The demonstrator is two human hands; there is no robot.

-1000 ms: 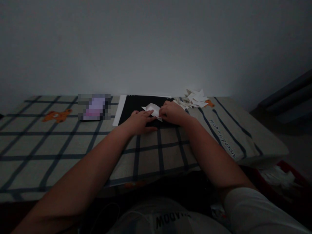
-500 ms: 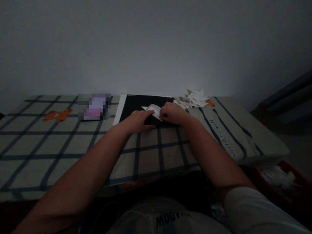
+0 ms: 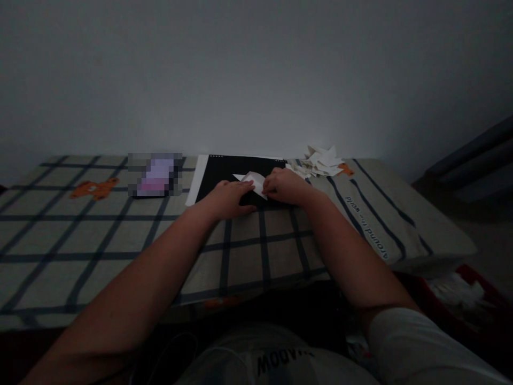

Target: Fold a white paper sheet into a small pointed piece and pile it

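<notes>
A small folded piece of white paper [image 3: 256, 182] lies on a black sheet [image 3: 218, 170] with a white left border. My left hand [image 3: 230, 198] rests on the paper's left part, fingers stretched out and thumb apart, pressing it down. At the paper's right edge, my right hand [image 3: 282, 186] has its fingers bent and closed in a pinch on the paper. My fingers hide parts of the paper's edges.
A pile of folded white paper pieces [image 3: 320, 162] sits at the back right near the wall. To the left lies a phone [image 3: 158, 175], partly pixelated. A checked cloth [image 3: 248, 256] covers the table. Below right stands a red container [image 3: 473, 278] with whitish contents.
Both hands stay almost in place on the paper. The fingers of my left hand have shifted very slightly; the paper lies nearly as before.
</notes>
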